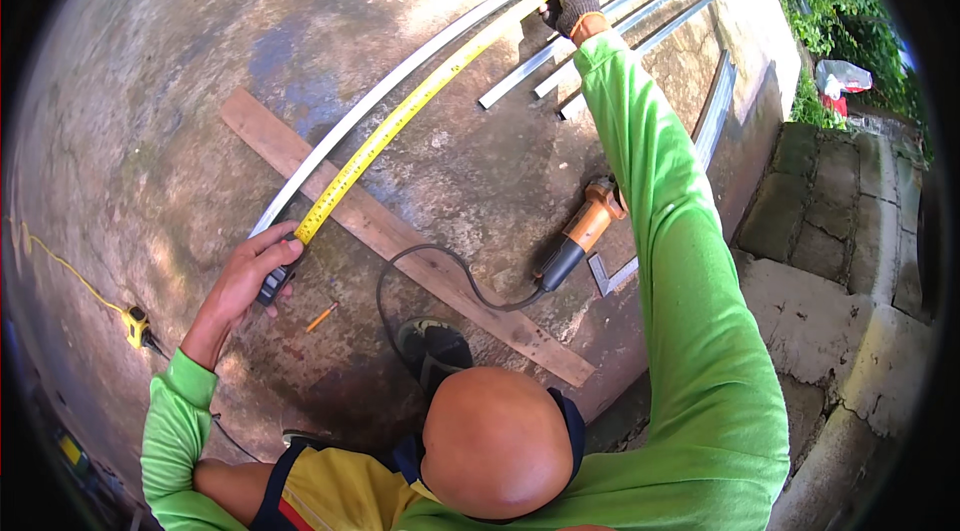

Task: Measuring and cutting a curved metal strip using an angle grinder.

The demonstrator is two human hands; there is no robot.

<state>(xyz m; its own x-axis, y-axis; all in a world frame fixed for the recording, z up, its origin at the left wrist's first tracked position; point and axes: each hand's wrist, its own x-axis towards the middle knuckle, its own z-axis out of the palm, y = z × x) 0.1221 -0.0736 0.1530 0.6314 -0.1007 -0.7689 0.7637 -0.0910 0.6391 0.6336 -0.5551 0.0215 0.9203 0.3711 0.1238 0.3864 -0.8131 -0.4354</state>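
Observation:
My left hand (pixel 238 276) grips the dark case of a tape measure (pixel 272 283) at the near end of a long pale metal strip (pixel 350 121). The yellow tape blade (pixel 400 121) runs out beside the strip toward the far right. There my right hand (pixel 574 9), in a dark knit glove with an orange cuff, is closed on the blade's far end. Under both strip and blade, a wooden plank (pixel 500 326) lies crosswise on the concrete. A short orange pencil (pixel 322 318) rests on the ground right of my left hand.
An orange and black angle grinder (pixel 585 231) lies below my right arm, its dark cord (pixel 440 249) looping over the plank. Close by is a metal square (pixel 603 274). Three metal tubes (pixel 520 74) lie at the far right. A yellow cord connector (pixel 135 328) sits far left.

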